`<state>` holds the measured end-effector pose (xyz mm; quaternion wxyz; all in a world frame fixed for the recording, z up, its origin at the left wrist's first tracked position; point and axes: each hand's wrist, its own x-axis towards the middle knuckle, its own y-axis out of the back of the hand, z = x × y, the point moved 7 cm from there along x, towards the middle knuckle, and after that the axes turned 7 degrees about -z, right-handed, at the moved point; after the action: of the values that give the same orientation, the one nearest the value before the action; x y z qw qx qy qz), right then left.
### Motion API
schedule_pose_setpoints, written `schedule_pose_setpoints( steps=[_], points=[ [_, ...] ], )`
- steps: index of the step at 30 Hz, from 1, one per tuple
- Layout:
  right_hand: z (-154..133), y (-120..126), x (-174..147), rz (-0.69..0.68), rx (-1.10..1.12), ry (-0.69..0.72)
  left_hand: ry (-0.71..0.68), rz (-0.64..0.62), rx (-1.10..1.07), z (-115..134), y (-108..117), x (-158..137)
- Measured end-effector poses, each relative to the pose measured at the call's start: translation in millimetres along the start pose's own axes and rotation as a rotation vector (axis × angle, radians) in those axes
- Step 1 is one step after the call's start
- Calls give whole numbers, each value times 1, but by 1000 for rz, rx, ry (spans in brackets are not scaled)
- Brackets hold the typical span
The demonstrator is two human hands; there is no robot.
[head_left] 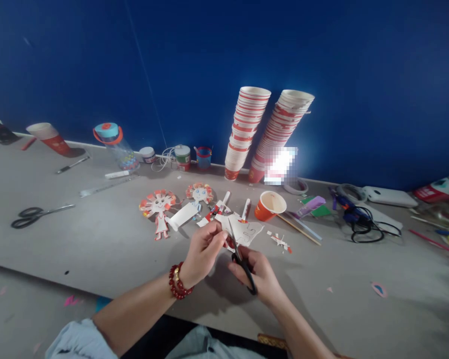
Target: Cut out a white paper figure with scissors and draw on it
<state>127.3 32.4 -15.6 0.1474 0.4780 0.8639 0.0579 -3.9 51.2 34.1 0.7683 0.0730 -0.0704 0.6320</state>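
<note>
My right hand point(257, 271) is closed round the black handles of a pair of scissors point(241, 263), whose blades point up and away. Between its fingertips my left hand point(205, 252) pinches a small white and red piece of paper point(230, 243) right beside the blades; fingers hide most of it. Just beyond both hands lies a larger white piece of paper point(252, 230) with a drawn outline. Two paper dolls with curled red-and-white hair lie ahead to the left: a doll in a dress point(160, 214) and a smaller doll point(199, 194).
An orange paper cup point(270, 207) stands right of the paper, near paper scraps point(280, 242). Two tall cup stacks point(247, 132) lean by the blue wall. Another pair of scissors point(39, 214) and a water bottle point(115, 144) are at left. A glue gun point(349, 207) lies right.
</note>
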Motion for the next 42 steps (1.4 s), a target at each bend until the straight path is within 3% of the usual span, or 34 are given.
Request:
schedule_pose_setpoints(
  steps=[42],
  points=[
    [-2,-3,-2,8,68,-9,11,15,-4,-3,0,-4]
  ],
)
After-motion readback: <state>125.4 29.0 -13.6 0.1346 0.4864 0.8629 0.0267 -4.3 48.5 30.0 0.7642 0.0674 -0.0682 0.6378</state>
